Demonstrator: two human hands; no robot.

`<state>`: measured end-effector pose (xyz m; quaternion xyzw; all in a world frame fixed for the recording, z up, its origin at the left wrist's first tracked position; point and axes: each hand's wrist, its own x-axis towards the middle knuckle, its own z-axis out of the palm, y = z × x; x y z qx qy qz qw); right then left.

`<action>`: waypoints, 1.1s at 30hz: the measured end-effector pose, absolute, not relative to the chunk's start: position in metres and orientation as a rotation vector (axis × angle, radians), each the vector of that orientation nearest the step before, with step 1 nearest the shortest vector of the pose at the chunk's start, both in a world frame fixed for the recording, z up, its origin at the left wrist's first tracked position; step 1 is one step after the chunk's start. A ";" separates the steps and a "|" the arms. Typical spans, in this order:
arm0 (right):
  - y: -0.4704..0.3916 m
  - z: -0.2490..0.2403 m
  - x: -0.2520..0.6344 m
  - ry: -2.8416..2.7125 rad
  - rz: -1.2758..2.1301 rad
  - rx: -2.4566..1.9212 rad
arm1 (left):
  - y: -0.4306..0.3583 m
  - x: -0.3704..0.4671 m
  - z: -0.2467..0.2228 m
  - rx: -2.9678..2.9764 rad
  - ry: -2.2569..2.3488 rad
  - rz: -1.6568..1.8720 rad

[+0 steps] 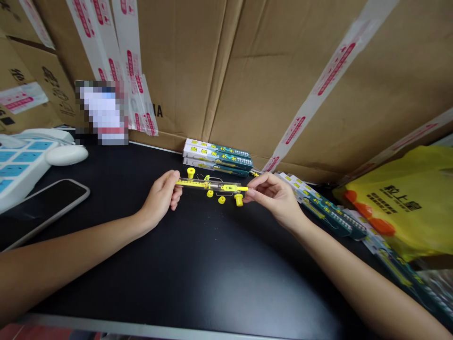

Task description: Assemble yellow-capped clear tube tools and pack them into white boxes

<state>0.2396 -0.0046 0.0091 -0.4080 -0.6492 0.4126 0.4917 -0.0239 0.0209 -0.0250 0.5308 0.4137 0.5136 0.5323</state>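
A clear tube with yellow parts inside [215, 185] is held level above the black table. My left hand [163, 192] is closed on its left end. At the other end, my right hand [271, 196] pinches the tip of a yellow rod [242, 189] that sticks out of the tube. Behind the tube lie a yellow cap [191, 173] and a small yellow piece with a wire hook [207, 177]. On the near side are a larger yellow cap [239, 200] and two small yellow pieces, one of them a round plug [222, 200].
Stacked small boxes [217, 158] stand against the cardboard behind. More boxes [318, 208] run down the right side beside a yellow bag [406, 203]. A phone [42, 208], a white mouse [67, 155] and a power strip [24, 160] lie at left.
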 end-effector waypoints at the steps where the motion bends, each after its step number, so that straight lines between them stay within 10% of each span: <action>1: -0.005 0.009 0.239 -1.582 0.998 -0.987 | 0.021 -0.024 -0.025 1.264 0.986 1.225; 33: -0.020 0.014 0.227 -1.547 1.130 -0.913 | 0.018 -0.020 -0.025 1.223 0.884 1.111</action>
